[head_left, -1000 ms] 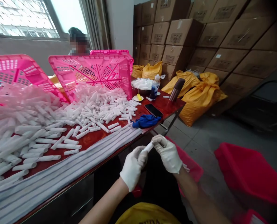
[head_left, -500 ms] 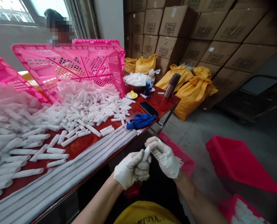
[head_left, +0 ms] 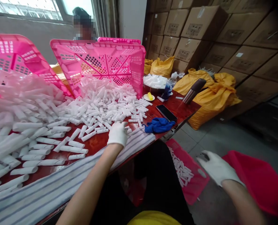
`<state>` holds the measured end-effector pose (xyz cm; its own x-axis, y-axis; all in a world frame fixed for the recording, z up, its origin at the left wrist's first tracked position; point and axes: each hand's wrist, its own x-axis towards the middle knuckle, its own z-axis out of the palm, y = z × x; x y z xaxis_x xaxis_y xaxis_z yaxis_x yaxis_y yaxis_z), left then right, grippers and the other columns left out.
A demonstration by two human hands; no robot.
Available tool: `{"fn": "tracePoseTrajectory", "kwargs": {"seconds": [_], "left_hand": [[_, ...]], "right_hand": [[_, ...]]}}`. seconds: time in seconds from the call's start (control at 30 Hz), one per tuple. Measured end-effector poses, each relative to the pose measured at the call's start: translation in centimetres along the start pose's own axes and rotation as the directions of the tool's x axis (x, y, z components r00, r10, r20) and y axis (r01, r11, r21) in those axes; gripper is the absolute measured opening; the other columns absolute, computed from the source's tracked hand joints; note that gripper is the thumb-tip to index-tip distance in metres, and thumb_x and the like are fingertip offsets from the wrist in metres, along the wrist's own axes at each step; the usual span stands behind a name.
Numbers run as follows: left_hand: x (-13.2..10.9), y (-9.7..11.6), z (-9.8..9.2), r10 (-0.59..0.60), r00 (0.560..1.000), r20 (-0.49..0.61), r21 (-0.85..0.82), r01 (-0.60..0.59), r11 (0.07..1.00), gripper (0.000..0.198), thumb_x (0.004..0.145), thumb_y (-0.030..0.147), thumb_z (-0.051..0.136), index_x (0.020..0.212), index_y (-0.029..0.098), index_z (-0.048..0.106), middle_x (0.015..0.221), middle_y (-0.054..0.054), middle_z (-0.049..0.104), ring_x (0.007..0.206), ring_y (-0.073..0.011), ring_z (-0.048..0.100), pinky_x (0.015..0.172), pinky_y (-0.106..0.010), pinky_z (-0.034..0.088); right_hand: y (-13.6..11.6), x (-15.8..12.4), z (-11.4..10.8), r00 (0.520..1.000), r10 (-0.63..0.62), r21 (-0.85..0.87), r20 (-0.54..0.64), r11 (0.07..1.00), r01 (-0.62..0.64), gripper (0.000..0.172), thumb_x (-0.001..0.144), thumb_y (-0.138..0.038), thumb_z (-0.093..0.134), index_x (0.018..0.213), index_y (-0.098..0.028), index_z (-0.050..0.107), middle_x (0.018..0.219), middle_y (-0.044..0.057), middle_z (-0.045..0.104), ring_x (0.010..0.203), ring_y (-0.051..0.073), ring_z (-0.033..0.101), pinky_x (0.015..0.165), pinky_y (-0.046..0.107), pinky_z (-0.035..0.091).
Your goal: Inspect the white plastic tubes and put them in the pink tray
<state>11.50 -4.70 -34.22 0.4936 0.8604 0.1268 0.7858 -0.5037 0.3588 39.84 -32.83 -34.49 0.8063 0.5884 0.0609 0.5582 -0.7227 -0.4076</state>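
Head view: left hand (head_left: 118, 134) (white glove) is at the near edge of the loose pile of white tubes (head_left: 101, 107), fingers bent toward them. Can't tell if it's gripping one; fingertips are partly hidden behind the hand. Right hand (head_left: 217, 167), also gloved, is released, thumb and fingers apart, out over the floor side just beside the pink bin (head_left: 196, 192). More tubes lie heaped in that bin, below the table edge.

Main pile covers the left and middle of the red table (head_left: 188, 109), running back to the pink baskets (head_left: 120, 61), which are tipped on their sides. Strays lie flat toward the near edge. Striped cloth (head_left: 75, 184) runs along that edge, under the left wrist.

Right end of table: blue cloth (head_left: 159, 125), black phone (head_left: 166, 112) just behind it, small plate with a yellow piece (head_left: 150, 96), bowl of white pieces (head_left: 155, 81), blue bottle (head_left: 167, 91), tilted-looking thermos (head_left: 194, 90). Red bin (head_left: 253, 178) on the floor, by the right wrist. Yellow sacks (head_left: 215, 98) and stacked cartons (head_left: 188, 51) behind. Another person (head_left: 82, 15) sits beyond the baskets.
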Motion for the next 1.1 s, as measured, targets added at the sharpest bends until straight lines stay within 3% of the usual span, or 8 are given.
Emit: {"fn": "tracePoseTrajectory", "kwargs": {"seconds": [0.2, 0.33, 0.5, 0.57, 0.67, 0.8, 0.93, 1.1], "left_hand": [[3.1, -2.6, 0.8, -0.042, 0.995, 0.091, 0.093, 0.033, 0.995, 0.034, 0.082, 0.041, 0.049, 0.084, 0.015, 0.070, 0.078, -0.013, 0.064, 0.078, -0.0242, 0.059, 0.075, -0.035, 0.043], [1.4, -3.9, 0.3, -0.102, 0.995, 0.004, 0.136, 0.100, 0.986, 0.028, 0.084, 0.034, 0.047, 0.091, 0.017, 0.068, 0.093, -0.015, 0.063, 0.089, -0.0286, 0.056, 0.078, -0.041, 0.041], [-2.0, -4.9, -1.3, -0.183, 0.971, -0.151, -0.199, 0.151, 0.968, 0.027, 0.086, 0.035, 0.047, 0.105, 0.021, 0.060, 0.103, -0.007, 0.062, 0.092, -0.0208, 0.057, 0.084, -0.033, 0.042], [-3.2, -4.5, -1.6, -0.271, 0.953, -0.138, -0.505, 0.168, 0.847, 0.029, 0.087, 0.039, 0.047, 0.108, 0.021, 0.055, 0.098, -0.004, 0.063, 0.085, -0.0160, 0.059, 0.078, -0.026, 0.045], [-4.5, -3.4, -1.8, -0.297, 0.955, -0.014, -0.746, 0.188, 0.638, 0.034, 0.087, 0.046, 0.045, 0.109, 0.020, 0.049, 0.090, -0.002, 0.062, 0.071, -0.0113, 0.058, 0.067, -0.022, 0.046], [-5.7, -2.5, -1.3, -0.212, 0.977, 0.005, -0.810, 0.128, 0.572, 0.032, 0.086, 0.040, 0.049, 0.111, 0.020, 0.050, 0.101, -0.004, 0.062, 0.088, -0.0124, 0.059, 0.082, -0.025, 0.046], [-6.7, -2.3, -1.1, -0.231, 0.972, 0.038, -0.806, 0.166, 0.568, 0.034, 0.081, 0.036, 0.057, 0.108, 0.017, 0.054, 0.104, -0.007, 0.064, 0.093, -0.0170, 0.060, 0.085, -0.028, 0.047], [-7.5, -0.6, -1.1, -0.220, 0.975, 0.017, -0.768, 0.153, 0.622, 0.030, 0.079, 0.036, 0.058, 0.100, 0.015, 0.061, 0.096, -0.008, 0.067, 0.086, -0.0193, 0.062, 0.081, -0.031, 0.048]], "right_hand": [[-19.3, 4.2, 6.6, 0.890, -0.449, 0.119, 0.078, 0.891, 0.439, 0.028, 0.082, -0.036, 0.049, 0.100, -0.020, 0.062, 0.103, 0.008, 0.065, 0.095, 0.021, 0.060, 0.085, 0.031, 0.044], [-27.2, 6.2, 10.8, 0.867, -0.385, -0.055, 0.317, 0.905, 0.422, 0.022, 0.082, -0.020, 0.050, 0.099, -0.010, 0.061, 0.095, 0.017, 0.064, 0.090, 0.024, 0.061, 0.078, 0.036, 0.044], [-27.6, 6.2, 12.6, 0.877, -0.387, -0.063, 0.286, 0.905, 0.420, 0.025, 0.078, -0.010, 0.048, 0.101, -0.009, 0.060, 0.100, 0.023, 0.061, 0.095, 0.032, 0.060, 0.081, 0.047, 0.043], [-27.0, 5.3, 12.2, 0.851, -0.487, 0.188, 0.198, 0.870, 0.455, 0.027, 0.078, -0.015, 0.049, 0.104, -0.013, 0.058, 0.102, 0.017, 0.061, 0.099, 0.028, 0.058, 0.087, 0.043, 0.042], [-26.9, 3.2, 11.2, 0.772, -0.619, 0.735, 0.143, 0.589, 0.336, 0.027, 0.084, -0.031, 0.048, 0.105, -0.016, 0.055, 0.099, 0.009, 0.061, 0.091, 0.019, 0.059, 0.081, 0.032, 0.046], [-28.0, 1.1, 10.0, 0.692, -0.677, 0.873, 0.251, 0.468, 0.141, 0.032, 0.082, -0.047, 0.052, 0.090, -0.017, 0.057, 0.082, 0.003, 0.061, 0.067, 0.012, 0.053, 0.060, 0.024, 0.043], [-28.4, 1.1, 9.2, 0.657, -0.695, 0.849, 0.293, 0.505, 0.155, 0.032, 0.076, -0.048, 0.060, 0.072, -0.017, 0.056, 0.063, -0.002, 0.053, 0.057, 0.010, 0.045, 0.053, 0.022, 0.036], [-27.5, 0.2, 9.1, 0.514, -0.802, 0.838, 0.304, 0.482, 0.257, 0.030, 0.083, -0.047, 0.050, 0.081, -0.017, 0.056, 0.072, 0.000, 0.057, 0.066, 0.013, 0.051, 0.062, 0.024, 0.040]]}}
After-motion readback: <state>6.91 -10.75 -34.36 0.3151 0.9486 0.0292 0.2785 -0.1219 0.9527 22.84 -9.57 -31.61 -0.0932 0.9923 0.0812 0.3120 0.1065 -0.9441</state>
